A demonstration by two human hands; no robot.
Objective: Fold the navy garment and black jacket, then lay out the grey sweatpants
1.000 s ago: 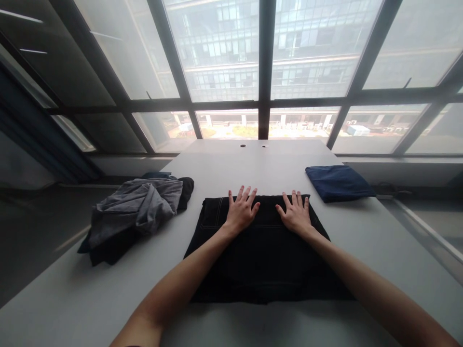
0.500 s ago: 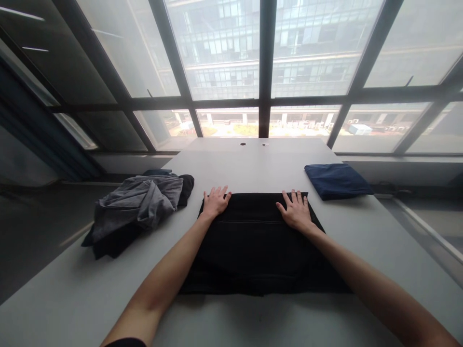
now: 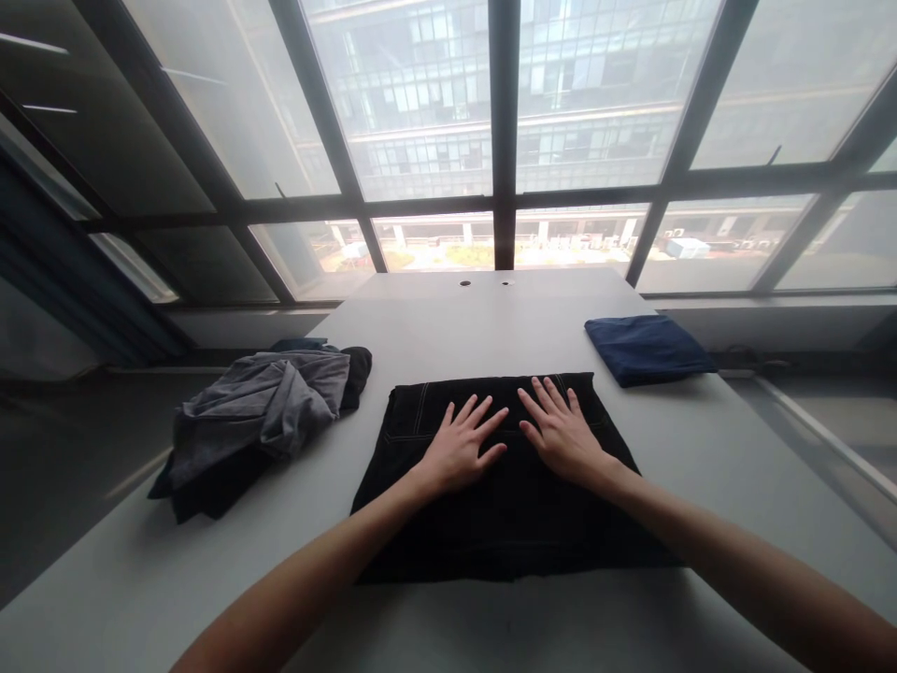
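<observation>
A folded black garment (image 3: 505, 514) with pale stitching lies flat on the grey table (image 3: 462, 318) in front of me. Both of my hands rest palm down on its middle, fingers spread. My left hand (image 3: 459, 444) is open and lies left of centre. My right hand (image 3: 557, 430) is open too and lies just beside it, the fingertips of the two nearly meeting. Neither hand grips the cloth.
A crumpled heap of grey and dark clothes (image 3: 263, 411) sits at the table's left edge. A folded navy-blue cloth (image 3: 648, 348) lies at the far right. Large windows stand beyond the table's far end, where two small holes (image 3: 485, 281) mark the top.
My left hand slid out to the garment's far left corner, then came back to the middle. My right hand moved inward from the right part to meet it.
</observation>
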